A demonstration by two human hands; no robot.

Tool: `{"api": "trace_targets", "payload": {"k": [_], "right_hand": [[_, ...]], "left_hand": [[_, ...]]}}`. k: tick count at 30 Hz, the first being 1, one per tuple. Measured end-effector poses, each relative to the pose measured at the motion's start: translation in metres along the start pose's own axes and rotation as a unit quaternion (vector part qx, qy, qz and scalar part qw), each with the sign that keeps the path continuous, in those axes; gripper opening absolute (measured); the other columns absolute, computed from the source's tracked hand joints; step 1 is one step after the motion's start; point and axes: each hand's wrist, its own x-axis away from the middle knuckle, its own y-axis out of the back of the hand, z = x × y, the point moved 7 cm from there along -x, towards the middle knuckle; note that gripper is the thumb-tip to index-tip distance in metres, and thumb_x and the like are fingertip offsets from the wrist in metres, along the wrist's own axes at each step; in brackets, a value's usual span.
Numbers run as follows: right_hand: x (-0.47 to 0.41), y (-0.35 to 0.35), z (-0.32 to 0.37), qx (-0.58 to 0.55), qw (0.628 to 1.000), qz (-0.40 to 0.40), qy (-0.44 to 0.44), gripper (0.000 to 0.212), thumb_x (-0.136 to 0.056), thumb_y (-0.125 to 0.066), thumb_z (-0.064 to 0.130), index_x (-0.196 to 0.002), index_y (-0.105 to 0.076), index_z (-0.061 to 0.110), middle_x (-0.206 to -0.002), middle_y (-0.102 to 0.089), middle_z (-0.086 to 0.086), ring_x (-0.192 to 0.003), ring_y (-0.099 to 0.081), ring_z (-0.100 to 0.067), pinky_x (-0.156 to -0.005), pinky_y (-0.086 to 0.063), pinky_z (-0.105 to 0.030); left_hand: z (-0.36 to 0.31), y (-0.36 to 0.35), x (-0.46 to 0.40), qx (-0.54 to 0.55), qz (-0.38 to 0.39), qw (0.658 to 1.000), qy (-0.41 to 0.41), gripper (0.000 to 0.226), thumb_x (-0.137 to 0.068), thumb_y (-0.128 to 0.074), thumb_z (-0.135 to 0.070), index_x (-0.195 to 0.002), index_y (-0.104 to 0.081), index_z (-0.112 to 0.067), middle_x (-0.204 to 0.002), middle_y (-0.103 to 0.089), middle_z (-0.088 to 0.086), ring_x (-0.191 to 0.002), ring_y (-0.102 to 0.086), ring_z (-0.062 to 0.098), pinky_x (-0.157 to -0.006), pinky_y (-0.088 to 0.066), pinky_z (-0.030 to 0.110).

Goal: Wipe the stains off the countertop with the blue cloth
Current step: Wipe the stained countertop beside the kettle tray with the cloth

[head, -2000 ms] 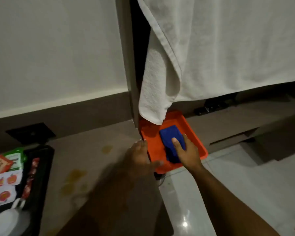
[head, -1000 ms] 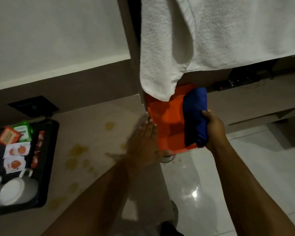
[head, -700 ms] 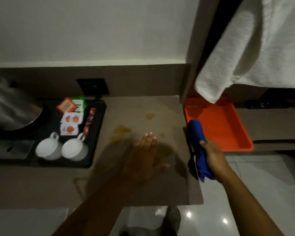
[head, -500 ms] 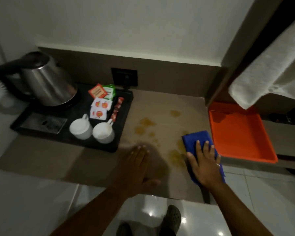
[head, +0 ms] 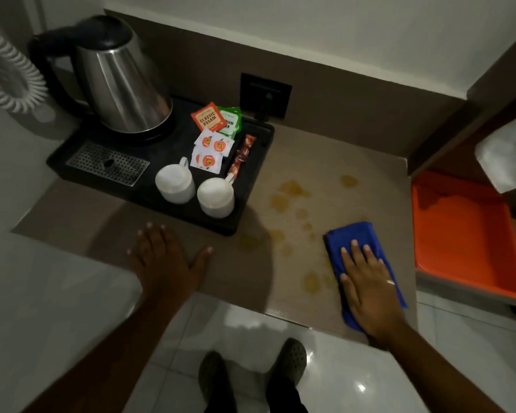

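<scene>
The blue cloth (head: 352, 234) lies flat on the beige countertop (head: 325, 162) near its front right corner. My right hand (head: 367, 284) presses down on the cloth with flat, spread fingers. Several yellow-brown stains (head: 283, 198) dot the counter to the left of the cloth, from the middle down to the front edge. My left hand (head: 167, 257) rests palm down on the counter near the front edge, fingers apart, holding nothing.
A black tray (head: 251, 204) at the back left carries a steel kettle (head: 116, 81), two white cups (head: 175, 183) and tea sachets (head: 210, 117). An orange tray (head: 465, 234) sits on a lower shelf to the right, under a white towel (head: 507, 153). A wall socket (head: 265, 95) is behind.
My right hand lifted the blue cloth out of the orange tray, carried it left and laid it flat on the counter. My left hand slid left along the front edge. The view swung left.
</scene>
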Motion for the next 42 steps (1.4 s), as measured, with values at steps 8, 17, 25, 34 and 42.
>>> {"api": "trace_targets", "payload": {"k": [8, 17, 25, 34, 42], "right_hand": [[-0.031, 0.016, -0.03, -0.011, 0.985, -0.051, -0.167, 0.062, -0.092, -0.02, 0.041, -0.148, -0.021, 0.014, -0.158, -0.016, -0.011, -0.145, -0.011, -0.033, -0.117, -0.014, -0.054], [0.014, 0.009, -0.021, 0.005, 0.999, 0.016, 0.038, 0.062, -0.094, -0.013, 0.054, -0.147, -0.017, 0.023, -0.157, -0.014, -0.003, -0.146, -0.011, -0.025, -0.117, -0.017, -0.05], [-0.031, 0.004, 0.026, -0.058, 0.984, -0.049, -0.163, 0.057, -0.097, -0.032, 0.031, -0.149, -0.014, 0.015, -0.159, -0.006, -0.008, -0.146, -0.001, -0.029, -0.118, -0.005, -0.051], [0.015, 0.011, -0.028, -0.027, 0.997, 0.002, -0.073, 0.061, -0.092, -0.023, 0.042, -0.149, -0.017, 0.02, -0.159, -0.011, -0.006, -0.147, -0.006, -0.027, -0.116, -0.018, -0.056], [-0.027, -0.022, 0.104, -0.008, 0.997, -0.008, -0.07, 0.061, -0.095, -0.031, 0.037, -0.15, -0.012, 0.019, -0.16, -0.005, -0.006, -0.147, 0.0, -0.027, -0.118, -0.006, -0.049]], "left_hand": [[0.005, 0.001, -0.026, 0.016, -0.013, 0.999, 0.039, 0.115, -0.076, -0.032, -0.081, -0.154, -0.013, 0.001, -0.162, -0.009, 0.028, -0.151, -0.002, 0.045, -0.116, 0.0, 0.066], [0.0, 0.009, -0.029, 0.017, 0.0, 0.999, 0.047, 0.115, -0.077, -0.032, -0.079, -0.154, -0.009, 0.002, -0.163, -0.007, 0.028, -0.151, 0.0, 0.044, -0.118, -0.001, 0.066], [0.001, 0.007, -0.031, 0.012, -0.006, 0.999, 0.048, 0.114, -0.077, -0.033, -0.08, -0.153, -0.013, 0.003, -0.163, -0.01, 0.027, -0.151, -0.004, 0.043, -0.116, -0.003, 0.067], [-0.003, 0.015, -0.025, 0.016, -0.008, 0.999, 0.047, 0.113, -0.076, -0.032, -0.077, -0.153, -0.013, 0.003, -0.163, -0.009, 0.026, -0.151, -0.004, 0.043, -0.118, -0.004, 0.065], [-0.001, 0.012, -0.028, 0.008, -0.004, 0.999, 0.05, 0.114, -0.076, -0.03, -0.079, -0.154, -0.009, 0.002, -0.164, -0.006, 0.024, -0.152, -0.002, 0.041, -0.118, -0.002, 0.064]]}}
